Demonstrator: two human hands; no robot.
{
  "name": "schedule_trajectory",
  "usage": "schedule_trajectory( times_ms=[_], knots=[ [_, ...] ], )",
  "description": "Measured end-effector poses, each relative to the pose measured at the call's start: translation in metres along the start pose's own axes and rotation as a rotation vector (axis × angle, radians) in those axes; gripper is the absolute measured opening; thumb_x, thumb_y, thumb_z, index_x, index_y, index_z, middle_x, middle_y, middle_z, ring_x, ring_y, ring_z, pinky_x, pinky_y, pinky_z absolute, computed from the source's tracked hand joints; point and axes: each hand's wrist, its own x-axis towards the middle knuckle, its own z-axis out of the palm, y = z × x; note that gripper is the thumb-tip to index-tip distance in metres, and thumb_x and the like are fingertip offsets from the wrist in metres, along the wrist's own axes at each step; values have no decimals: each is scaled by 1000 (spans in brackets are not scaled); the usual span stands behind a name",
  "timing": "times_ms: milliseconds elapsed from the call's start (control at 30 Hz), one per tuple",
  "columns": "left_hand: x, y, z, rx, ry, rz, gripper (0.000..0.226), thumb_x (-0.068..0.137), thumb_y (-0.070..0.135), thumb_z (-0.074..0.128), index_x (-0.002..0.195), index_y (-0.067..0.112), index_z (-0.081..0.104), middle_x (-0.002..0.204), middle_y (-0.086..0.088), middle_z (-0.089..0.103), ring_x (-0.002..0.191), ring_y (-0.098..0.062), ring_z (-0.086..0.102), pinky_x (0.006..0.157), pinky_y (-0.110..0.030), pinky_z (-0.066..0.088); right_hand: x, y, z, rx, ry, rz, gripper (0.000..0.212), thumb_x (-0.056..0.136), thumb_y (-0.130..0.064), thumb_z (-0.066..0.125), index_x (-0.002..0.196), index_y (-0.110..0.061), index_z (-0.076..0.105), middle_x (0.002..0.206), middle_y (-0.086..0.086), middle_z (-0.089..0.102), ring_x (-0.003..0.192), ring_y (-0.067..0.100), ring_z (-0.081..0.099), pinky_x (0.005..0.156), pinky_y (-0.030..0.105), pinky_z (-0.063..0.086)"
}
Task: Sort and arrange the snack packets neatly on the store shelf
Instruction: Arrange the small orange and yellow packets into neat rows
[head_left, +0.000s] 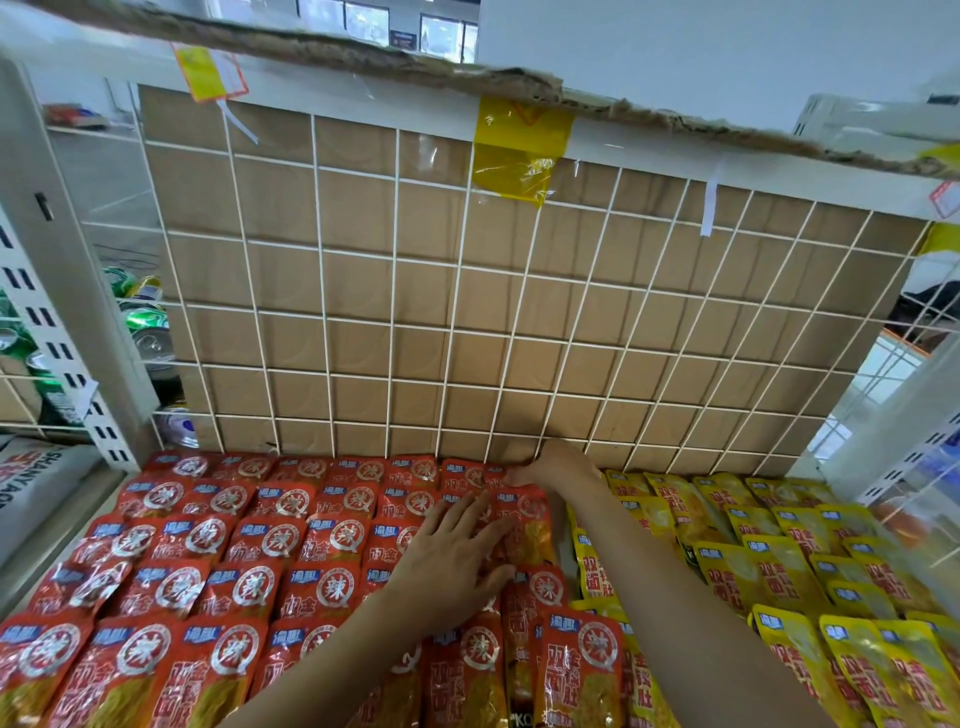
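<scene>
While flat on red packets (260, 545), left hand (452, 561) straight-fingered; right hand (563, 465) at the wire grid (393, 260), grip unclear.

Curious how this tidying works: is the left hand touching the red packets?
Touching. The head view shows the left hand lying flat, fingers straight, on top of the red packets.

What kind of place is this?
Most likely a small shop's snack aisle. Rows of identical red snack packets and yellow snack packets lie face-up on a shelf, backed by a white wire-grid panel, with green drink cans stocked on the neighbouring shelf at left.
</scene>
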Motion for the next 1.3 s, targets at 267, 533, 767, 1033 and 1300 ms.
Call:
schedule_trajectory(
  times_ms=[267, 533, 767, 1033, 1300],
  knots=[
    [1, -1, 1, 2, -1, -5, 72, 81, 65, 6, 147, 38, 8, 158, 3, -8, 144, -15, -10, 111, -34, -14, 5, 5, 3, 29, 16, -28, 75, 66, -47, 78, 125, -9, 52, 129, 10, 56, 118, 28, 53, 93, 36, 45],
    [1, -1, 3, 4, 0, 10, 76, 79, 66, 2, 147, 36, 11, 158, 8, -4, 144, -16, -9, 113, -36, -12, 6, 8, 5, 8, 66, -46, 72, 62, -50, 78, 121, -14, 56, 123, 7, 61, 114, 28, 56, 88, 35, 46],
    [0, 1, 1, -2, -11, 4, 74, 80, 64, 3, 147, 35, 11, 158, 8, -4, 144, -16, -9, 114, -37, -10, 7, 13, 10, -26, 107, -103, 68, 63, -54, 75, 120, -20, 59, 123, 5, 61, 113, 26, 57, 88, 34, 46],
    [1, 0, 2, 2, -5, 13, 83, 72, 67, -6, 147, 35, 12, 158, 8, -4, 144, -16, -8, 114, -37, -10, -1, 13, 5, -89, 140, -116, 48, 77, -48, 67, 106, -11, 62, 114, 10, 63, 108, 29, 58, 82, 34, 46],
    [1, 1, 3, 3, 17, 17, 77, 78, 64, 1, 147, 34, 16, 158, 5, 0, 145, -17, -5, 113, -36, -11, -24, 29, -5, -148, -1, -251, 25, 83, -31, 65, 92, -7, 69, 103, 11, 67, 98, 26, 62, 71, 27, 42]
  ],
)
